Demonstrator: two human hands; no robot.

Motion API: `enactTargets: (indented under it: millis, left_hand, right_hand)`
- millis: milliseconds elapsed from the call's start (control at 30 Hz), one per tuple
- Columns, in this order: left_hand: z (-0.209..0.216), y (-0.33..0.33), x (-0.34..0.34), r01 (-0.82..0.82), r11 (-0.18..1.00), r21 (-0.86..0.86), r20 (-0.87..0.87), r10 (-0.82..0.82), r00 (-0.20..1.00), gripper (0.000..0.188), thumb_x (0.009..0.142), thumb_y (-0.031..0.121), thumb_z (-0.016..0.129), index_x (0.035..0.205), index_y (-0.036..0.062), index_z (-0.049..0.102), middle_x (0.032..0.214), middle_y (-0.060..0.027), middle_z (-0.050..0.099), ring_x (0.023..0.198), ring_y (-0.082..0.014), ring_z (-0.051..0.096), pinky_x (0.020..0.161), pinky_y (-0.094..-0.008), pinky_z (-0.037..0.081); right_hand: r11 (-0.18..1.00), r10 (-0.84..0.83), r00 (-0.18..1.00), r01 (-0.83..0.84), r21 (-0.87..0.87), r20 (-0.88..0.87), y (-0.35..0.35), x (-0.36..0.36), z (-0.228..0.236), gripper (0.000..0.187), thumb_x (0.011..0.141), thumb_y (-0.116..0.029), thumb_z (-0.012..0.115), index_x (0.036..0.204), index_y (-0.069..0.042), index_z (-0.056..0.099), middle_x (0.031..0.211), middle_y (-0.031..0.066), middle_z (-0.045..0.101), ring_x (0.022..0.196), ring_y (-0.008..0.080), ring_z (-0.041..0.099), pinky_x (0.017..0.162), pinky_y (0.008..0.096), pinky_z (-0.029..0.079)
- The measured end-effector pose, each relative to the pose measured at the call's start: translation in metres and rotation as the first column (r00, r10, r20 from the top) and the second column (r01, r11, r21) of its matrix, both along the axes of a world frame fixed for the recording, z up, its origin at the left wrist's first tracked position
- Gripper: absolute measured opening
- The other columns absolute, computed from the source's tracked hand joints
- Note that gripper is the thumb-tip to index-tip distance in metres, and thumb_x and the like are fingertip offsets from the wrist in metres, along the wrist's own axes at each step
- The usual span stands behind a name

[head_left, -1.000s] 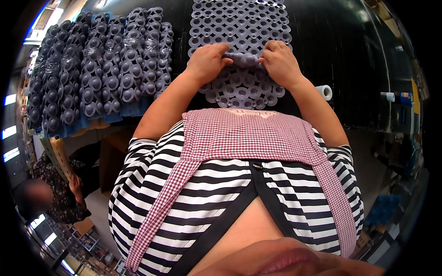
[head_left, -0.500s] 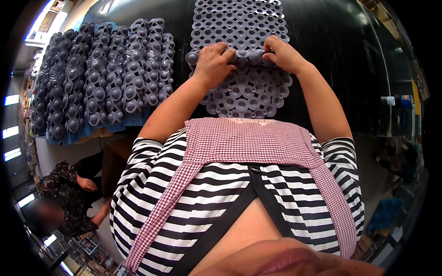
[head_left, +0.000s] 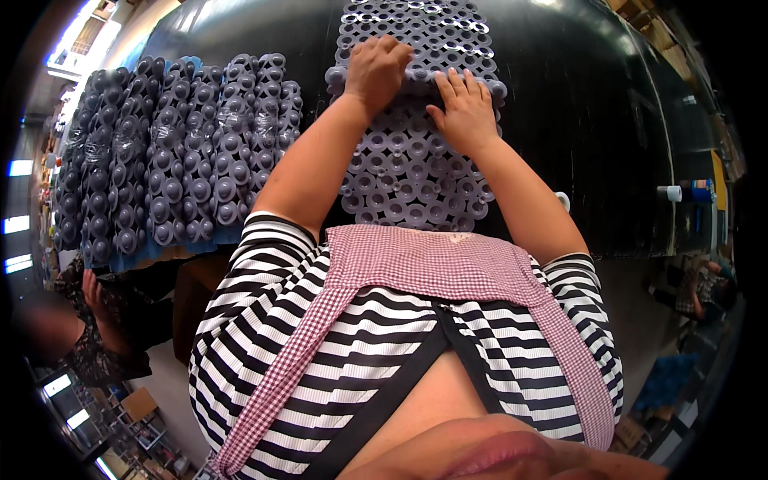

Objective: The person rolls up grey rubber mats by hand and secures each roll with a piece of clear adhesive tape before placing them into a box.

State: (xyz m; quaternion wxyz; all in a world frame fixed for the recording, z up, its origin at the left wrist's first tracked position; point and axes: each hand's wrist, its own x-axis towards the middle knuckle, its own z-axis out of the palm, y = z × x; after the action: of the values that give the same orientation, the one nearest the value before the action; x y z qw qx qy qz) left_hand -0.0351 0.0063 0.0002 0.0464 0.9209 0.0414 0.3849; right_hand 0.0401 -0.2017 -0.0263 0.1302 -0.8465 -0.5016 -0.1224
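The grey mat [head_left: 412, 176] runs inward from the table's [head_left: 592, 136] near edge, seemingly part-folded: a ridge crosses it, with flat stretches left. The left hand [head_left: 378, 70] curls there, its grip hidden; the right hand [head_left: 466, 114] rests open, clasping nothing. Bundled mats [head_left: 166, 164] line the near left corner.

Your black worktop [head_left: 592, 144] has a glossy surface with pale scratches toward its right side. Past its near edge, you have a grey floor [head_left: 640, 320] to your left and right. Bright white panels [head_left: 20, 168] line the dark left rim; you cannot tell whether they are windows or lamps. At your lower left, a metal rack [head_left: 150, 436] stands near a brown box [head_left: 140, 406].
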Motion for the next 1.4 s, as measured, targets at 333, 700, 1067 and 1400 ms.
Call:
enactTargets:
  millis: [333,700,1067,1400]
  left_hand:
    - [-0.037,-0.018,0.025,-0.041,0.999,-0.019,-0.447,0.028,0.894,0.066,0.099,0.045,0.059,0.158,0.0207,0.041,0.167,-0.0142,0.031,0.157,-0.0336,0.022,0.122,-0.0683,0.009]
    - [-0.008,0.105,0.19,-0.278,0.959,-0.051,-0.403,0.235,0.885,0.049,0.101,0.049,0.055,0.137,0.0185,0.064,0.143,-0.0088,0.062,0.134,-0.0291,0.055,0.112,-0.0551,0.037]
    - [-0.01,0.16,0.183,-0.174,0.976,0.133,-0.542,0.219,0.812,0.091,0.086,0.029,0.079,0.162,0.0338,0.03,0.161,-0.0038,0.043,0.148,-0.0267,0.041,0.118,-0.0507,0.033]
    - [0.127,0.169,0.188,-0.262,0.852,0.454,0.19,0.194,0.962,0.041,0.081,0.018,0.072,0.121,0.0144,0.065,0.111,-0.0087,0.067,0.102,-0.0334,0.064,0.09,-0.0521,0.046]
  right_hand:
    - [0.954,-0.205,0.968,0.165,0.251,0.145,0.087,0.116,-0.004,0.044,0.101,-0.037,0.057,0.14,-0.016,0.06,0.145,0.0117,0.059,0.138,0.0328,0.051,0.119,0.0516,0.029]
    - [0.984,-0.159,0.987,0.159,0.076,-0.009,0.111,0.132,-0.023,0.065,0.093,-0.032,0.065,0.153,-0.015,0.047,0.166,0.0084,0.035,0.155,0.0327,0.028,0.127,0.0535,0.012]
    - [0.98,-0.068,0.994,0.051,-0.194,-0.083,0.189,0.261,0.024,0.082,0.075,-0.035,0.087,0.147,-0.018,0.051,0.148,0.0105,0.054,0.142,0.0312,0.046,0.121,0.0474,0.032]
    - [0.841,-0.169,0.805,-0.183,0.509,0.569,0.194,0.286,0.125,0.023,0.084,-0.012,0.062,0.107,-0.01,0.063,0.111,0.0128,0.064,0.107,0.0335,0.062,0.097,0.0486,0.045]
